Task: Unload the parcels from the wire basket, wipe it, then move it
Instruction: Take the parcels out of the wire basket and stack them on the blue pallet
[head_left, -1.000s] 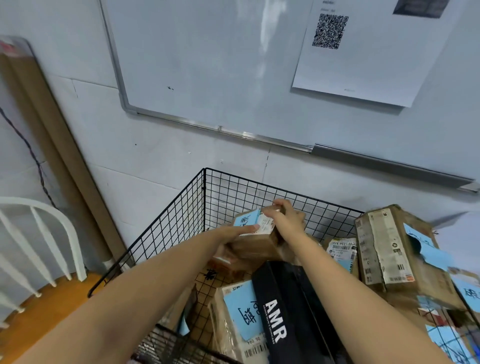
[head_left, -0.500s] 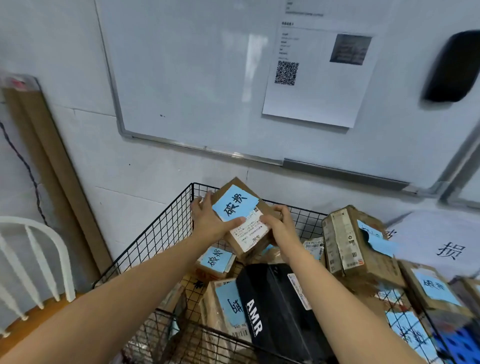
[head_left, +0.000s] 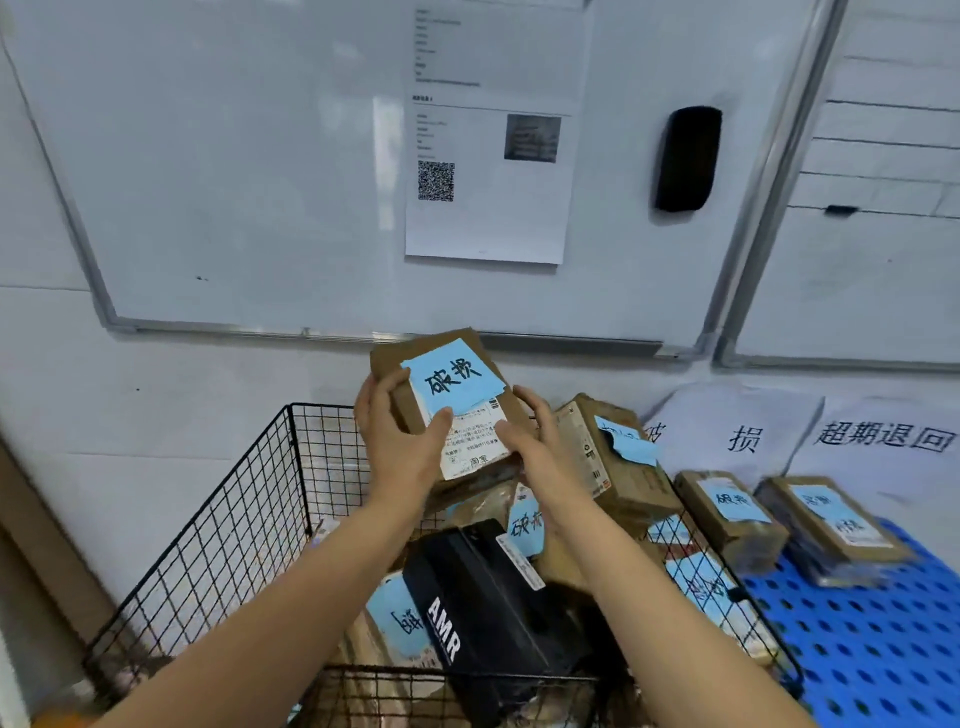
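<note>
A black wire basket (head_left: 244, 519) stands against the white wall, filled with several cardboard parcels. I hold one brown parcel (head_left: 447, 395) with a blue handwritten note and a white shipping label above the basket's back rim. My left hand (head_left: 397, 441) grips its left side and my right hand (head_left: 535, 447) grips its right side. Below lie a black AMR box (head_left: 483, 608) and a tilted brown box (head_left: 608, 457) at the basket's right.
A blue perforated pallet (head_left: 872, 644) to the right carries two labelled parcels (head_left: 732, 512) (head_left: 831, 525). White paper signs (head_left: 743, 431) hang on the wall behind it. Above is a whiteboard (head_left: 234, 182) with a printed sheet and a black eraser (head_left: 685, 158).
Both hands have lifted the blue-noted parcel out of the basket and raised it above the rim. My view has swung right, bringing the blue pallet into sight.
</note>
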